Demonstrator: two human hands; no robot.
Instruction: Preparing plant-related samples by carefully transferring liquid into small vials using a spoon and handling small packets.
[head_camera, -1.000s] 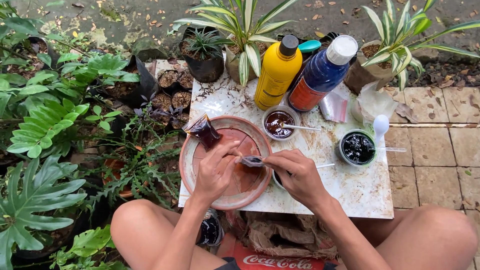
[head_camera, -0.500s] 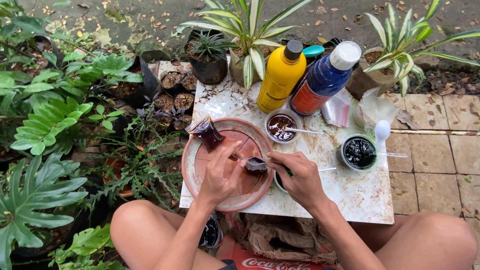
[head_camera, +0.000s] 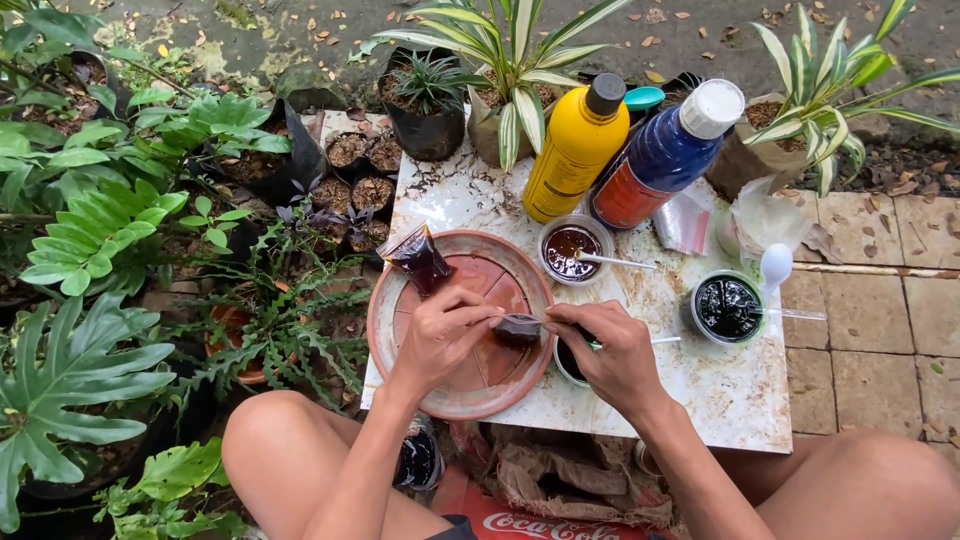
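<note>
My left hand (head_camera: 441, 335) and my right hand (head_camera: 612, 352) meet over a round terracotta dish (head_camera: 390, 300) on a small marble table (head_camera: 690, 385). Together they hold a small clear plastic packet (head_camera: 519, 328) of dark liquid, the left pinching its left end and the right its right end. A second filled dark packet (head_camera: 417, 260) lies on the dish's far-left rim. A cup (head_camera: 567, 362) sits mostly hidden under my right hand, with a thin stick poking out to its right.
A yellow bottle (head_camera: 574, 150) and a blue bottle (head_camera: 664, 155) stand at the table's back. A small cup of brown liquid (head_camera: 572, 250) and a cup of black liquid (head_camera: 727, 309) hold spoons. Potted plants (head_camera: 430, 100) and leafy greenery (head_camera: 90, 230) crowd the left and back.
My hands have stayed over the dish, still working the small packet; the fingers shifted slightly toward its ends. The camera view tilted a little.
</note>
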